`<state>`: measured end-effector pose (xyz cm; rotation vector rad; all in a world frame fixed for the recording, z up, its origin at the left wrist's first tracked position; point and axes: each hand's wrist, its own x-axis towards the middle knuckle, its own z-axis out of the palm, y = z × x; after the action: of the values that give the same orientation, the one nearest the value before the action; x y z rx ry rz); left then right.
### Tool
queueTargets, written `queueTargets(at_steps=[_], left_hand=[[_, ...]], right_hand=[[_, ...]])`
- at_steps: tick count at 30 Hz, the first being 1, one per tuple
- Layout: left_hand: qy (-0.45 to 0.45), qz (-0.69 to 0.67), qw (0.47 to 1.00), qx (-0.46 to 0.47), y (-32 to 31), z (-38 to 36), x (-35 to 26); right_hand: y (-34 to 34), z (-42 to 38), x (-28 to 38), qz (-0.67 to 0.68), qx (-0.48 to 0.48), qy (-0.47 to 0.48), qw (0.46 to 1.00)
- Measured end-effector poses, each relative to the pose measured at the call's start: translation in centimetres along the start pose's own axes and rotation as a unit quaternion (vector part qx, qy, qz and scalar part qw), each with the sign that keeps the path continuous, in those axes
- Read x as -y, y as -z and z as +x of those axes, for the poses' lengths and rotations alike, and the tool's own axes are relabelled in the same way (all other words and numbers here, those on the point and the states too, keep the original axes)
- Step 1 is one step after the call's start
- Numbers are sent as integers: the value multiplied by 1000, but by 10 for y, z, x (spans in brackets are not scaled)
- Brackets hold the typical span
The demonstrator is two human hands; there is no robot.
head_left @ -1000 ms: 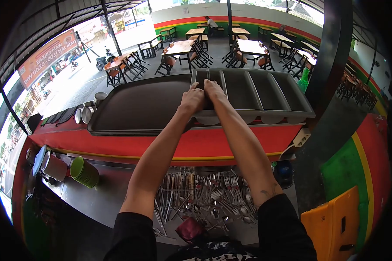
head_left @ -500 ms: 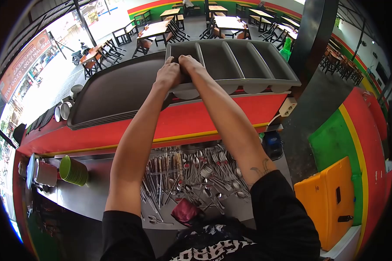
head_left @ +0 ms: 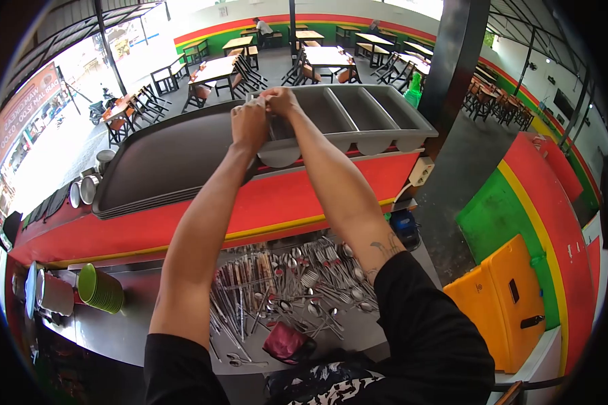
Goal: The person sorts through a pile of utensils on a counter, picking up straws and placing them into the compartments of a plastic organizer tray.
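Note:
A grey cutlery tray (head_left: pixel 358 140) with several long compartments stands on the red counter ledge. At its left end, my left hand (head_left: pixel 250 125) and my right hand (head_left: pixel 279 101) are close together with fingers bent, over the leftmost compartment. Whatever the fingers hold is too small to make out. Left of the tray lies a stack of dark serving trays (head_left: pixel 172 152). Below my arms, many spoons, forks and chopsticks (head_left: pixel 243 280) are spread on the metal worktop, with a dark red cloth (head_left: pixel 288 342) at their near side.
Green bowls (head_left: pixel 100 289) and pale bowls (head_left: pixel 55 293) are stacked at the left of the worktop. Metal cups (head_left: pixel 90 187) stand left of the trays. A green bottle (head_left: pixel 413 90) and a black pillar (head_left: pixel 452 67) are behind the cutlery tray. Tables and a distant person (head_left: pixel 264 28) appear beyond.
The view has tilted and shifted, so the counter sits lower and further left. Both hands remain at the tray's left end; my left hand is now more upright, its fingers nearer the tray's corner.

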<state>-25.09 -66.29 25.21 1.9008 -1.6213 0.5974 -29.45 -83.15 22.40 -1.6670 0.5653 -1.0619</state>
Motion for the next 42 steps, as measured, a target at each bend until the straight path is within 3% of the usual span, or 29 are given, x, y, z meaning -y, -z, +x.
queueTargets(at_steps=[2,5,8,10,12,14,16,17,18,20,22,24,25,26,27,30,34,39,42], left_hand=[[-46,8,995,-86,3,-6,-2],[-98,-17,978,-182,-3,-6,6],[-95,-120,974,-168,29,-16,-1],[-72,-231,959,-148,64,-35,-5],[-41,-392,906,-154,86,-64,-4],[-23,-491,859,-141,119,-114,-2],[21,-556,824,-108,128,-186,6],[56,-571,815,-77,130,-230,14],[95,-587,803,-44,130,-273,24],[178,-561,808,41,106,-367,52],[321,-536,772,113,76,-474,85],[402,-489,757,164,60,-576,118],[432,-465,751,182,69,-604,132],[460,-440,744,202,81,-629,143],[485,-416,737,221,89,-646,154],[442,-225,851,175,92,-669,189],[432,-100,883,154,61,-667,232],[418,-99,886,173,24,-650,241],[404,-21,900,164,17,-652,233]], right_hand=[[1,-22,22,6,-37,-23,999],[8,-23,30,136,-20,-112,984],[2,-24,54,303,-81,-66,947],[1,-6,54,451,-58,-51,889],[-16,-37,96,597,-61,-22,799],[-37,-90,141,718,-39,14,694],[-55,-140,147,702,7,148,697],[-77,-182,149,704,45,157,691],[-101,-232,143,707,80,163,683],[-149,-319,103,728,50,55,681],[-204,-399,36,668,-27,-59,741],[-258,-467,-60,620,-189,-276,710],[-280,-495,-84,448,-162,-363,801],[-298,-526,-104,257,-126,-436,853],[-314,-562,-137,176,-80,-387,902],[-351,-622,-170,-30,-6,-249,968],[-374,-627,-148,-251,35,-119,960],[-380,-599,-150,-299,26,-111,947],[-386,-600,-158,-343,27,-115,932]])
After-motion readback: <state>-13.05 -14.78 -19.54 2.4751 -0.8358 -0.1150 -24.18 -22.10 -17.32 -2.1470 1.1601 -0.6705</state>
